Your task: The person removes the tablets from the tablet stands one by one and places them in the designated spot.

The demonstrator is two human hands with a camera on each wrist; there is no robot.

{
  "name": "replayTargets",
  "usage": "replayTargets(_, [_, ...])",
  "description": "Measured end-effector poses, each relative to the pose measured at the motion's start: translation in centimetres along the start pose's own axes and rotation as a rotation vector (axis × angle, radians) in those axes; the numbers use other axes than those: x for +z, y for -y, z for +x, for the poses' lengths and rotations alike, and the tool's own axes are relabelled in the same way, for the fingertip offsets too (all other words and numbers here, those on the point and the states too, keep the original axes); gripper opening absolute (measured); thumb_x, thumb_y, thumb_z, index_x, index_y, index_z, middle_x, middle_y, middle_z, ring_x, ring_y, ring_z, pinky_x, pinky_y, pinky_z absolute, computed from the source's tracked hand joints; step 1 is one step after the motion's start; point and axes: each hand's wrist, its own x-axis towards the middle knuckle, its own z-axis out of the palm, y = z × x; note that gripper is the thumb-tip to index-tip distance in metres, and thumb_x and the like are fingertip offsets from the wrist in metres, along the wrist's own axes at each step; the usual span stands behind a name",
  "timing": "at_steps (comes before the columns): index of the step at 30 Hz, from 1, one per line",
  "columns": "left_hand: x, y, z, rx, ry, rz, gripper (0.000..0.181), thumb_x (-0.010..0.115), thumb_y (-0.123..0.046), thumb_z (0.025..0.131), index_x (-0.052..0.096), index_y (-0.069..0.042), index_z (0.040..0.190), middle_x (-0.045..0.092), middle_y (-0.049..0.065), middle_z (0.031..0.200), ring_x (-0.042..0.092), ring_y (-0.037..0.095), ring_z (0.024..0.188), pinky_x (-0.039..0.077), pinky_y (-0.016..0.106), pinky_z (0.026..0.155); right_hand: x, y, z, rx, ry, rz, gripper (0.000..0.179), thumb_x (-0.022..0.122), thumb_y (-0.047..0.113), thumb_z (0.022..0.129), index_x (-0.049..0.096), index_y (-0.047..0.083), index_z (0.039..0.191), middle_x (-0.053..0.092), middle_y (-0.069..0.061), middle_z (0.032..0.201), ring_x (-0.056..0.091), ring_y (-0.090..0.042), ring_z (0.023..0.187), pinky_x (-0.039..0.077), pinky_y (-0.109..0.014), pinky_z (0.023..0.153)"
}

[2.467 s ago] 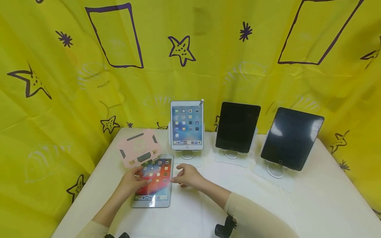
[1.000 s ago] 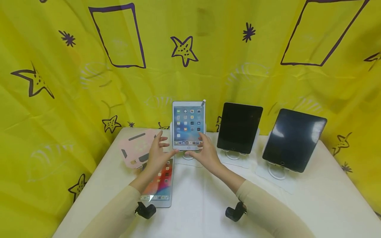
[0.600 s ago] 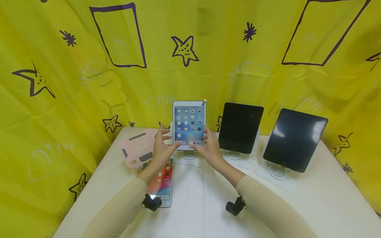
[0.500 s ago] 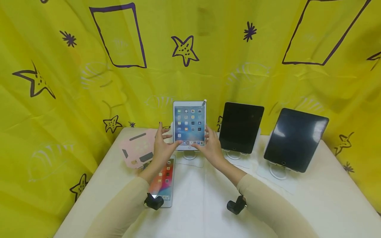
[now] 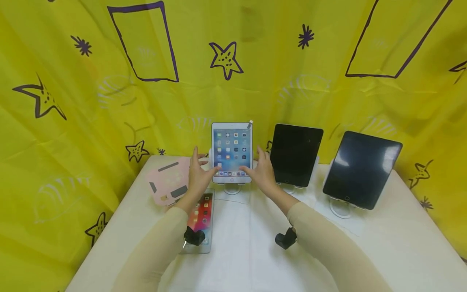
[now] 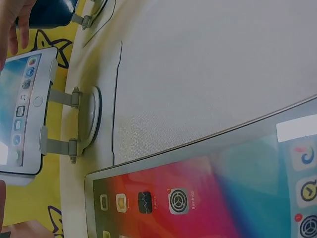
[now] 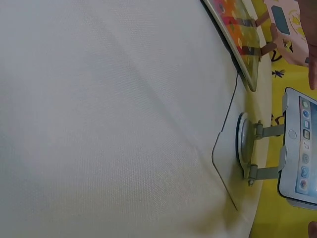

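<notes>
A white tablet [image 5: 233, 150] with a lit blue home screen leans upright on a small folding stand [image 6: 62, 96]. My left hand [image 5: 198, 176] is at its lower left edge, fingers extended, with the thumb overlapping the bottom corner in the head view. On the other side my right hand [image 5: 263, 172] has its fingers raised beside the edge and its thumb across the lower right corner. In the left wrist view a gap shows between the tablet and the right fingers [image 6: 24, 32]. A second tablet [image 6: 237, 168], with a red and blue screen, lies flat, partly under my left forearm.
A pink tablet stand [image 5: 169, 178] with cutouts stands behind the flat tablet. Two dark-screened tablets, one black [image 5: 296, 154] and one beside it [image 5: 363, 168], lean on stands to the right. A yellow patterned curtain [image 5: 233, 97] hangs behind the white-covered table [image 5: 248, 263].
Both hands moved from the flat tablet up to the upright one's sides. Over the last half second the right hand shifted slightly right, away from the edge; the tablet stays in place.
</notes>
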Motion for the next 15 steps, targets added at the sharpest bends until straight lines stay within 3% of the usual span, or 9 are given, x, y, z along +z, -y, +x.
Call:
replayTargets(8, [0.3,0.9,1.2,0.018,0.031,0.043,0.098,0.077,-0.018,0.079,0.012,-0.013,0.152,0.044,0.014,0.135,0.051,0.029,0.114,0.047,0.042,0.093,0.5,0.1,0.7,0.081,0.07,0.001,0.092,0.08,0.03,0.076,0.027,0.003,0.146,0.039,-0.022,0.137,0.056,-0.033,0.106,0.051,-0.039,0.091])
replayTargets(15, [0.7,0.7,1.6,0.057,0.026,0.076,0.084,0.076,-0.014,0.08,0.027,-0.007,0.148,0.044,0.017,0.128,0.047,0.029,0.111,0.047,0.042,0.09,0.6,0.0,1.0,0.108,0.067,0.009,0.087,0.078,0.028,0.078,0.029,0.005,0.146,0.04,-0.02,0.131,0.053,-0.029,0.097,0.052,-0.035,0.085])
